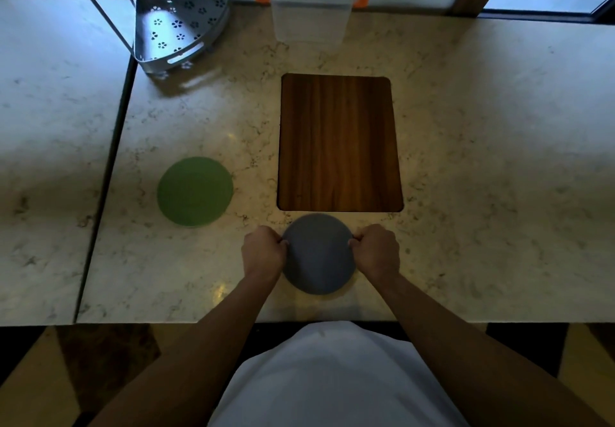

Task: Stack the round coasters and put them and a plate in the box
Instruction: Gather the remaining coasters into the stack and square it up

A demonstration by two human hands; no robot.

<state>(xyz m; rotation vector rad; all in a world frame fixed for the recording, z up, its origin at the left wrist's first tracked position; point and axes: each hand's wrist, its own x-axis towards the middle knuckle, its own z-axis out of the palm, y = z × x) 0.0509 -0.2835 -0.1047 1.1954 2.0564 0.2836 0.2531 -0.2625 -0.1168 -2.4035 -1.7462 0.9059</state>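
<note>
A grey round coaster lies near the front edge of the marble counter. My left hand pinches its left rim and my right hand pinches its right rim. A green round coaster lies flat to the left, apart from both hands. A brown wooden rectangular plate lies just beyond the grey coaster. At the back stands a clear plastic box with orange latches, blurred in this view.
A grey perforated metal corner basket sits at the back left. A seam splits the counter from a second slab on the left. The counter's front edge runs just before my body.
</note>
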